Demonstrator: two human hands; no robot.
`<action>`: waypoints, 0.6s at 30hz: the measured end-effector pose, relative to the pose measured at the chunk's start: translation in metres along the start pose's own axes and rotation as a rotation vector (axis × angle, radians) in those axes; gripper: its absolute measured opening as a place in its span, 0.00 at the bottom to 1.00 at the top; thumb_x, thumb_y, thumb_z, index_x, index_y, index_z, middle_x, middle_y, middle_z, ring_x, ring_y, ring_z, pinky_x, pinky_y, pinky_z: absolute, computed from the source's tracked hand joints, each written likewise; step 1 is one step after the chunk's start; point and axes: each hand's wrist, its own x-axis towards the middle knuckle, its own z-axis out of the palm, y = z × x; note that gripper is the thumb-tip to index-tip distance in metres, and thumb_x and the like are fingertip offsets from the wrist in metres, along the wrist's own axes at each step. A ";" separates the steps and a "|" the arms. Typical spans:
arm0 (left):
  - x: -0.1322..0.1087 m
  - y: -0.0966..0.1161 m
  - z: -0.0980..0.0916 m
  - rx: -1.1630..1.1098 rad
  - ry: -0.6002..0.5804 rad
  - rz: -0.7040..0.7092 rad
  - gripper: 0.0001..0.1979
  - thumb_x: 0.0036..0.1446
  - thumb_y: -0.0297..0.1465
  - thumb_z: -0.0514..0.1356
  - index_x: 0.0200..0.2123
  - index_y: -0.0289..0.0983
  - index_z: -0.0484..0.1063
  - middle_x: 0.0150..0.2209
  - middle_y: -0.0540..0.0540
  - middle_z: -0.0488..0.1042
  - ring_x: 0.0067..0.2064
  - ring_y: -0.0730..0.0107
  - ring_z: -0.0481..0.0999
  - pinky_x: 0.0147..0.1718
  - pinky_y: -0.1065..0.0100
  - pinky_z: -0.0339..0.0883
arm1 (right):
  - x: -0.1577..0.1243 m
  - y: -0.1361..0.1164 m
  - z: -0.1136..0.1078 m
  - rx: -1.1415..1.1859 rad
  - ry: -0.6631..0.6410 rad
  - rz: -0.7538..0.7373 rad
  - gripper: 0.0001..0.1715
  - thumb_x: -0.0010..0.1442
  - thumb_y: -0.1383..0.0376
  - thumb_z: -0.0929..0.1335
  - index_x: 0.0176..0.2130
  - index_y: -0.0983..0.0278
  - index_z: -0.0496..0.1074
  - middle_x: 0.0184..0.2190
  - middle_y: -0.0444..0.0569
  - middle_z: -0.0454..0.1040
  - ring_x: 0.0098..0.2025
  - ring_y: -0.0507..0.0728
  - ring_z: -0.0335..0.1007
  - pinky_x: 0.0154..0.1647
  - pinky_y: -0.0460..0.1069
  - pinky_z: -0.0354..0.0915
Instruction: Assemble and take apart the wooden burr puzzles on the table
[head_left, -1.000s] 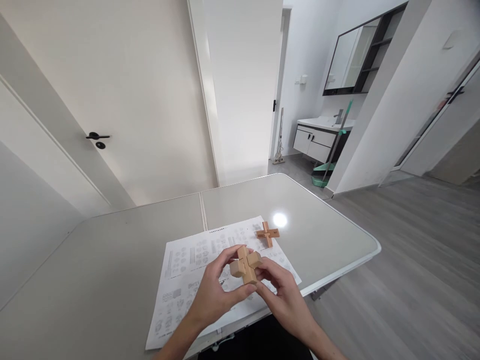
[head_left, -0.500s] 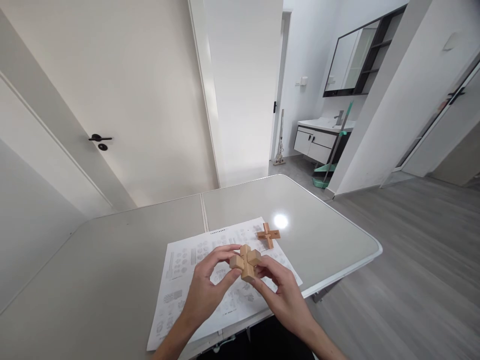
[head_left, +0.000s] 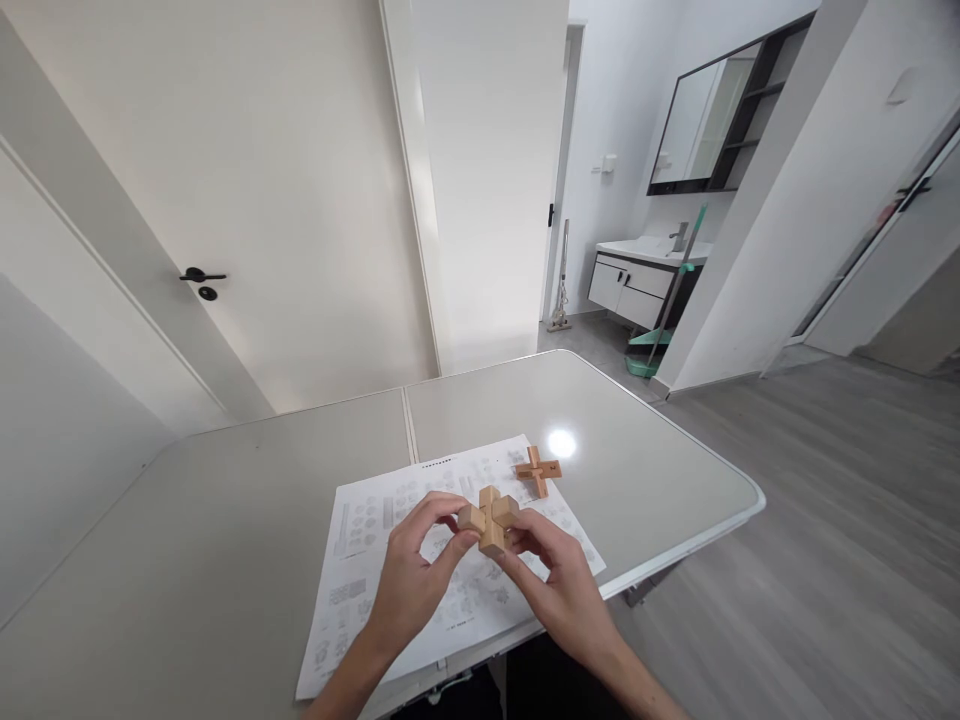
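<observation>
Between my two hands is a light wooden interlocking burr puzzle (head_left: 491, 530), held just above the paper with its square bar ends sticking out in several directions. My left hand (head_left: 426, 550) pinches its left side between thumb and fingers. On the right, my right hand (head_left: 553, 575) grips the lower right part, and its fingertips are partly hidden behind the wood. Under my hands lies a large printed instruction sheet (head_left: 356, 590) with rows of small diagrams. A darker reddish-brown wooden cross puzzle (head_left: 538, 470) rests at the sheet's upper right corner.
The grey table (head_left: 480, 410) has a white rim and a seam across it; its right corner juts out over the floor. Beyond it are a white door (head_left: 300, 200), a sink cabinet (head_left: 630, 285), a mop (head_left: 562, 280) and a green dustpan (head_left: 643, 365).
My hands and the light wooden puzzle have shifted very slightly, with the puzzle tilting a little. The grip of both hands stays the same, and the darker puzzle has not moved on the table.
</observation>
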 end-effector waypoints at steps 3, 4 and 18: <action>0.000 -0.003 -0.001 0.010 0.014 -0.026 0.09 0.66 0.39 0.61 0.41 0.41 0.76 0.41 0.44 0.79 0.42 0.60 0.77 0.45 0.60 0.73 | -0.001 0.003 0.002 0.032 -0.011 0.047 0.11 0.67 0.57 0.70 0.46 0.60 0.74 0.37 0.48 0.77 0.37 0.57 0.73 0.43 0.52 0.73; 0.000 -0.004 -0.002 0.016 0.023 -0.032 0.09 0.66 0.39 0.61 0.41 0.41 0.76 0.42 0.44 0.79 0.43 0.60 0.77 0.46 0.60 0.73 | -0.001 0.004 0.002 0.043 -0.014 0.073 0.16 0.66 0.58 0.71 0.51 0.59 0.72 0.39 0.49 0.77 0.38 0.57 0.74 0.45 0.53 0.74; -0.004 -0.007 -0.002 0.087 -0.059 -0.001 0.08 0.66 0.39 0.62 0.36 0.42 0.75 0.36 0.47 0.77 0.38 0.63 0.76 0.42 0.63 0.71 | 0.010 -0.003 0.002 0.009 -0.087 0.112 0.31 0.60 0.58 0.75 0.60 0.57 0.69 0.53 0.51 0.74 0.53 0.61 0.73 0.56 0.56 0.72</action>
